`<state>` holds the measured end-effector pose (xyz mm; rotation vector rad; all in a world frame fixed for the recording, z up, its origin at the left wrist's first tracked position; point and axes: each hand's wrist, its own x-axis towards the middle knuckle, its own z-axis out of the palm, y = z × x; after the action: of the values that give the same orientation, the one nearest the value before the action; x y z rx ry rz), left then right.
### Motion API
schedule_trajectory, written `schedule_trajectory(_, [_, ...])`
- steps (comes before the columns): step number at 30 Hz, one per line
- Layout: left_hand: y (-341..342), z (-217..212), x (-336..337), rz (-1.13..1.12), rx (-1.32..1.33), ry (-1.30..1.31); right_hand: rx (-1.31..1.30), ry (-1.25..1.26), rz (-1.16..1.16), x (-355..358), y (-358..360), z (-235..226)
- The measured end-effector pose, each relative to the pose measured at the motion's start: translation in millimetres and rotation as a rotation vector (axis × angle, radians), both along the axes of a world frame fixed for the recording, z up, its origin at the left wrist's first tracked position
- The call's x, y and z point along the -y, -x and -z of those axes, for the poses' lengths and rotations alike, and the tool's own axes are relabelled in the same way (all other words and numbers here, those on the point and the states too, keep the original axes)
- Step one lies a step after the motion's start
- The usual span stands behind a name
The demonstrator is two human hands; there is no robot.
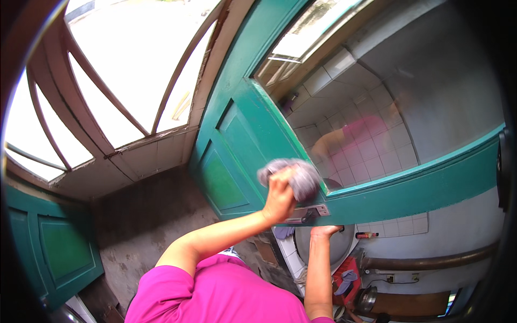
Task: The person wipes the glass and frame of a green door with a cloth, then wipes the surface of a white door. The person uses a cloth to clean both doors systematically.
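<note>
Pressing a bunched grey cloth [293, 177] against the green window frame [253, 134], the left hand [280, 199] has its fingers curled tight around the wad, right at the lower corner of the glass pane [388, 102]. The right hand [323, 231] reaches up beneath the frame's bottom rail [420, 188], its fingers hooked over the underside just beside a small metal latch plate [312, 211]; how hard it grips I cannot tell.

The cloth looks soft, light and limp, so it likely handles best gathered into a ball in the palm, as it is now. Crumpled like this it has no clear long axis; its bulk bulges up and to the right of the knuckles, toward the glass. The frame looks stiff and painted, the pane fragile. Beyond it show white wall tiles [371, 156] and a round grey basin [323, 242] lower down.
</note>
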<state>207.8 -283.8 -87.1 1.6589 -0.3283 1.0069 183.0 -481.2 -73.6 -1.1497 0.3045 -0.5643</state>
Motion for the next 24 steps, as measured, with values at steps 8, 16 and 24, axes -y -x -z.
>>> schedule_trajectory(8, [-58.3, -7.9, -83.5, 0.182, 0.167, 0.117, 0.026, -0.042, -0.046, -2.2, -3.8, -11.4])
schedule_trajectory(16, [-193.8, -15.6, -166.3, -0.54, -0.036, 0.415, 0.086, -0.043, -0.077, -15.0, -10.0, -11.5])
schedule_trajectory(24, [2.2, 37.2, -28.1, 0.168, -0.075, 0.055, 0.009, -0.009, 0.017, 1.0, -0.5, 0.3])
